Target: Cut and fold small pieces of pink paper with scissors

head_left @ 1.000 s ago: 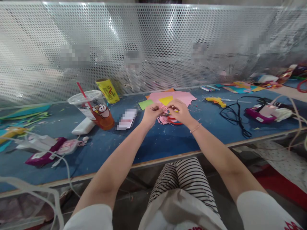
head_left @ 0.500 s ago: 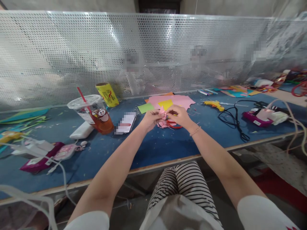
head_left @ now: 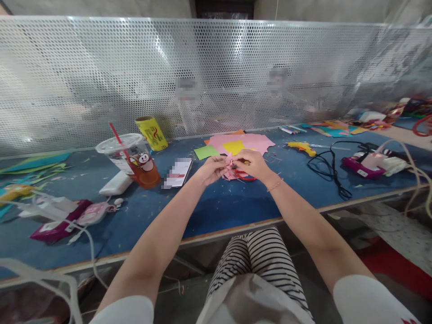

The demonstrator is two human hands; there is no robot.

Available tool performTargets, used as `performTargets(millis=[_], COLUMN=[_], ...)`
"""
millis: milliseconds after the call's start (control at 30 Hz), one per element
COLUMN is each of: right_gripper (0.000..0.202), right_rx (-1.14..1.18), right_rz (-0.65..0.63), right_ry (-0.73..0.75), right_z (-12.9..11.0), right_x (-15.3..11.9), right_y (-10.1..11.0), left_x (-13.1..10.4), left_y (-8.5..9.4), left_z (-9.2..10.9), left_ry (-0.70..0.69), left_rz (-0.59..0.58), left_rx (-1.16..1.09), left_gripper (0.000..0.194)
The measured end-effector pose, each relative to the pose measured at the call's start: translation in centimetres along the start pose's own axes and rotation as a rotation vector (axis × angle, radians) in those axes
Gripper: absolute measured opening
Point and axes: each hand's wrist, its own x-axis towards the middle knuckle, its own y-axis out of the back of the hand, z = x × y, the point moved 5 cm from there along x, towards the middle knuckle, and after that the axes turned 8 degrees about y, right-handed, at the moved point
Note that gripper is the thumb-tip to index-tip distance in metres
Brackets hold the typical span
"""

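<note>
My left hand (head_left: 213,170) pinches a small piece of folded pink paper (head_left: 229,159) from its left side. From the right, my right hand (head_left: 251,163) has its thumb and fingers closed on the same paper, partly covering it. Below the hands lie red-handled scissors (head_left: 245,176), mostly hidden by my right hand, along with pink paper scraps. Just behind are a large pink sheet (head_left: 259,142), a yellow paper square (head_left: 233,146) and a light green piece (head_left: 205,152).
Left on the blue table (head_left: 216,213) are a phone (head_left: 178,173), a lidded drink cup (head_left: 143,168) with a red straw, a yellow can (head_left: 151,133) and a purple power strip (head_left: 56,227). A yellow glue gun (head_left: 301,148) and black cable (head_left: 332,173) lie right. A perforated metal screen (head_left: 135,67) stands behind.
My fingers have shifted slightly on the pink paper, with the left-hand fingers a little more spread. Both hands stay in nearly the same place, and the table items have not moved.
</note>
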Motion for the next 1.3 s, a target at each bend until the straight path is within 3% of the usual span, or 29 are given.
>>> performTargets(millis=[333,733,1033,1300], right_gripper=[0.015,0.017,0.021,0.019], right_rx=[-0.064,-0.161,-0.281,-0.083], right_rz=[-0.112,-0.142,-0.265,-0.159], right_ry=[0.129,0.215,0.285,0.129], right_z=[-0.58,-0.18,-0.29,-0.52], right_x=[-0.14,-0.43,-0.97,-0.17], right_y=[-0.29,-0.57,-0.81,-0.87], left_x=[-0.26,-0.21,-0.31,-0.21], left_y=[-0.15,-0.53,-0.48,0.32], left_z=[0.06,-0.01,0.01,0.66], left_ry=[0.04,0.012,0.033,-0.059], left_rz=[0.065,0.125,0.163,0.132], left_rx=[-0.079,-0.128,-0.154,-0.05], left_gripper=[0.006,0.009,0.008,0.003])
